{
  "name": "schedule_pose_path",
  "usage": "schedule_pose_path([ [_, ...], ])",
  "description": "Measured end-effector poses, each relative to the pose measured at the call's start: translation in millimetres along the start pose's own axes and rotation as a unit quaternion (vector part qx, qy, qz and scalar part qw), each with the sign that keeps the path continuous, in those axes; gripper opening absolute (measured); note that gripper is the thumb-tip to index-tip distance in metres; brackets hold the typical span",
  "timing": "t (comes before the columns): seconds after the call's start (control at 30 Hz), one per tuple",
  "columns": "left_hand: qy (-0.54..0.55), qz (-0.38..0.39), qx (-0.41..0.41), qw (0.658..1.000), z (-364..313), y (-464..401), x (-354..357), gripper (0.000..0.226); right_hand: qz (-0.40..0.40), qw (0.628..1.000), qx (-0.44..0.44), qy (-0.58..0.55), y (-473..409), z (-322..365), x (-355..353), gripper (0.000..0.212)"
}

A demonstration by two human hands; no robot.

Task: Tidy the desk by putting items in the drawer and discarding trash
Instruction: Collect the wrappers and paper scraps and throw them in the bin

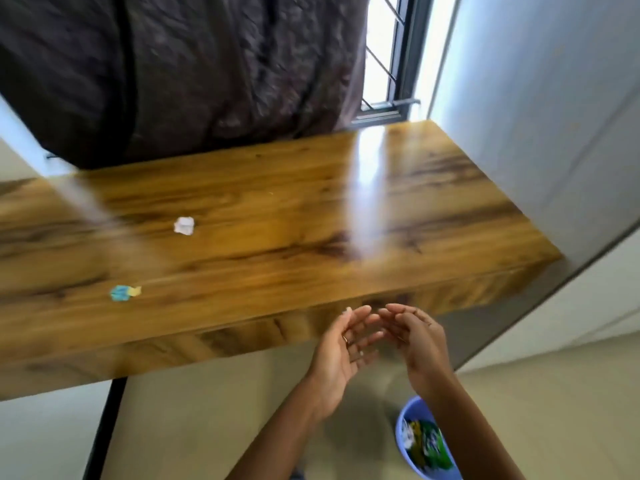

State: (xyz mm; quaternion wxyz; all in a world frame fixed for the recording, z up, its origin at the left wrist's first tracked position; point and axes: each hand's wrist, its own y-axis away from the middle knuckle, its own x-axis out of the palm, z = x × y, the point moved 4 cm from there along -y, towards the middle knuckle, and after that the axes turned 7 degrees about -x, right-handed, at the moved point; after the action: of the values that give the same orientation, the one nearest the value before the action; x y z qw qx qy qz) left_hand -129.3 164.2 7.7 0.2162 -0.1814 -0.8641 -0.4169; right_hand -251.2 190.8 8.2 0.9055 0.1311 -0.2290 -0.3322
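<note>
A crumpled white paper ball (184, 225) lies on the wooden desk (277, 209), left of the middle. A small blue and yellow wrapper (124, 293) lies nearer the desk's front left edge. My left hand (341, 351) and my right hand (414, 341) hover side by side just below the desk's front edge, palms facing each other, fingers apart and empty. Below them on the floor stands a blue bin (427, 441) holding green and white trash. The frame is motion-blurred.
A dark curtain (173, 71) hangs behind the desk, with a barred window (388, 57) to its right. A pale wall (554, 116) borders the desk's right end. A black desk leg (104, 427) stands at lower left on the beige floor.
</note>
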Motion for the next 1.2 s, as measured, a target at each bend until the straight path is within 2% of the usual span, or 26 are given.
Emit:
schedule_pose_path([
  [0.23,0.117,-0.038,0.118,0.985,-120,40,-95,0.032,0.118,0.985,-0.066,0.108,6,-6,151,0.027],
  [0.3,0.164,-0.069,0.153,0.972,-150,48,-135,0.030,0.160,0.970,-0.083,0.162,6,-24,197,0.028],
  [0.37,0.208,-0.125,0.186,0.952,-175,54,-172,0.030,0.205,0.940,-0.108,0.252,4,-45,238,0.026],
  [0.47,0.266,-0.224,0.221,0.911,-203,69,-232,0.033,0.279,0.858,-0.154,0.403,8,-86,300,0.019],
  [0.53,0.296,-0.264,0.228,0.889,-218,81,-268,0.036,0.309,0.798,-0.215,0.471,16,-114,336,0.027],
  [0.63,0.318,-0.306,0.240,0.865,-241,97,-318,0.039,0.371,0.718,-0.297,0.508,38,-151,387,0.043],
  [0.73,0.328,-0.298,0.237,0.865,-252,101,-345,0.041,0.424,0.593,-0.352,0.587,49,-174,412,0.048],
  [0.8,0.325,-0.290,0.223,0.872,-256,96,-354,0.040,0.433,0.541,-0.380,0.613,46,-179,418,0.045],
  [0.83,0.322,-0.287,0.215,0.876,-258,92,-357,0.039,0.432,0.543,-0.395,0.603,43,-179,421,0.043],
  [0.9,0.316,-0.282,0.203,0.883,-263,81,-359,0.039,0.422,0.574,-0.415,0.566,33,-177,424,0.039],
  [1.03,0.276,-0.251,0.184,0.909,-270,59,-346,0.038,0.356,0.703,-0.364,0.496,12,-154,429,0.031],
  [1.1,0.264,-0.216,0.175,0.924,-273,50,-332,0.037,0.335,0.754,-0.349,0.444,8,-140,435,0.029],
  [1.13,0.267,-0.198,0.169,0.928,-274,46,-325,0.036,0.344,0.765,-0.344,0.423,9,-133,440,0.028],
  [1.2,0.283,-0.161,0.150,0.933,-277,42,-312,0.033,0.389,0.755,-0.336,0.406,15,-125,450,0.028],
])
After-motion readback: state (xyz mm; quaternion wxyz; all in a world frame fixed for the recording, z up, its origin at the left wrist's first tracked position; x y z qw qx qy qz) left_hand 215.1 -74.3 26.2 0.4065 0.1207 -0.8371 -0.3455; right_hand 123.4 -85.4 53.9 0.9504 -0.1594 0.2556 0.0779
